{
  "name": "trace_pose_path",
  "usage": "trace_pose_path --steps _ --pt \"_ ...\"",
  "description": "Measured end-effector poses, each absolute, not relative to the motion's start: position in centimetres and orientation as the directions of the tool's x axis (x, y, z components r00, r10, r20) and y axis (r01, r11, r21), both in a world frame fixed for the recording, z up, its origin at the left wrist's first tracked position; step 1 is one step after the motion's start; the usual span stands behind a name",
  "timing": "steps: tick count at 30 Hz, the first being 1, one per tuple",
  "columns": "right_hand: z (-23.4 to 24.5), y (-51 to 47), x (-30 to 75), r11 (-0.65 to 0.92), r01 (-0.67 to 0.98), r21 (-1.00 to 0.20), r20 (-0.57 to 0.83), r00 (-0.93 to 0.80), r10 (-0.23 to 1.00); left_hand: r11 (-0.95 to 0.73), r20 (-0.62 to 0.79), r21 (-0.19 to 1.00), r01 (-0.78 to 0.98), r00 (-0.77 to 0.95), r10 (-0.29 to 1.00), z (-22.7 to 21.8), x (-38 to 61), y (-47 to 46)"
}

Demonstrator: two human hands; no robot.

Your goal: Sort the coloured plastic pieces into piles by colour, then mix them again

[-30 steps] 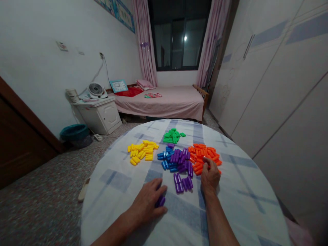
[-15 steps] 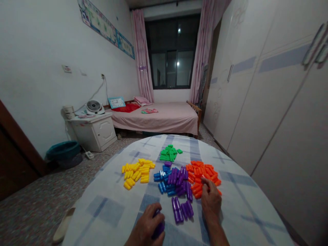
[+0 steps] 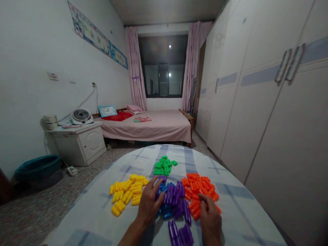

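Observation:
My left hand (image 3: 148, 201) reaches over the left edge of a heap of purple plastic pieces (image 3: 176, 194) and blue plastic pieces (image 3: 167, 212). Its fingers and thumb are stretched apart, with some purple showing between them; whether it touches that piece I cannot tell. My right hand (image 3: 210, 215) lies at the near side of the orange plastic pieces (image 3: 197, 184). Its fingers are curled together, their tips against the heap, and what they pinch is hidden. Closer to me lie several purple pieces side by side (image 3: 186, 234).
Yellow pieces (image 3: 125, 194) are heaped at the left and green pieces (image 3: 162, 167) at the back. A checked cloth (image 3: 102, 218) covers the round table. Beyond are a bed (image 3: 153, 130), a white cabinet (image 3: 79, 145) with a fan (image 3: 81, 116), and a wardrobe (image 3: 256, 119) on the right.
My left hand has gone forward from the table's near part, where it held purple pieces, to the blue and purple heap, its fingers spreading. My right hand stays by the orange pieces. The view has tilted up.

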State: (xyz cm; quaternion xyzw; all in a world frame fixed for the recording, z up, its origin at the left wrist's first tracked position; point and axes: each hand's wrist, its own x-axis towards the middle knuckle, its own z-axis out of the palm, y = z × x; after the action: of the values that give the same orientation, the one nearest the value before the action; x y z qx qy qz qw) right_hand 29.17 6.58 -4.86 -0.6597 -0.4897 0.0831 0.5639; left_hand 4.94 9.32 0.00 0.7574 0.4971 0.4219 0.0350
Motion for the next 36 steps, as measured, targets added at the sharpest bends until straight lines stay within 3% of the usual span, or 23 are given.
trace_pose_path --steps 4,6,10,12,14,20,23,28,36 --pt "-5.4 6.6 29.5 0.124 0.622 -0.773 0.499 0.476 0.725 -0.346 0.533 0.616 0.707 -0.051 0.845 -3.0 4.7 9.5" --pt "-5.4 6.6 29.7 0.120 0.700 -0.704 0.583 0.473 0.661 -0.283 0.480 0.675 0.681 -0.115 0.869 -3.9 4.8 9.6" --pt "-5.1 6.5 30.1 -0.095 0.818 -0.567 0.669 0.525 0.527 -0.250 0.447 0.718 0.649 -0.156 0.881 -4.5 4.8 9.8" --pt "-5.2 6.5 30.1 -0.233 0.807 -0.543 0.584 0.562 0.585 -0.265 0.449 0.707 0.655 -0.127 0.885 -4.4 4.9 9.7" --pt "-5.6 6.6 30.0 -0.269 0.817 -0.510 0.498 0.535 0.682 -0.282 0.448 0.688 0.669 -0.086 0.890 -4.3 5.0 9.5" --pt "-6.6 6.3 29.7 -0.121 0.920 -0.374 0.491 0.306 0.816 -0.323 0.450 0.614 0.720 0.017 0.893 -3.5 5.5 9.4" --pt "-6.5 6.0 29.4 -0.088 0.947 -0.309 0.499 0.240 0.832 -0.335 0.461 0.598 0.728 0.028 0.887 -3.3 5.6 9.4" --pt "-6.2 5.9 29.1 -0.151 0.949 -0.276 0.514 0.278 0.812 -0.358 0.507 0.575 0.735 0.023 0.862 -3.2 5.7 9.5" --pt "-4.5 6.1 28.4 -0.130 0.934 -0.332 0.415 0.269 0.869 -0.379 0.531 0.589 0.714 0.013 0.848 -3.0 5.9 9.6"
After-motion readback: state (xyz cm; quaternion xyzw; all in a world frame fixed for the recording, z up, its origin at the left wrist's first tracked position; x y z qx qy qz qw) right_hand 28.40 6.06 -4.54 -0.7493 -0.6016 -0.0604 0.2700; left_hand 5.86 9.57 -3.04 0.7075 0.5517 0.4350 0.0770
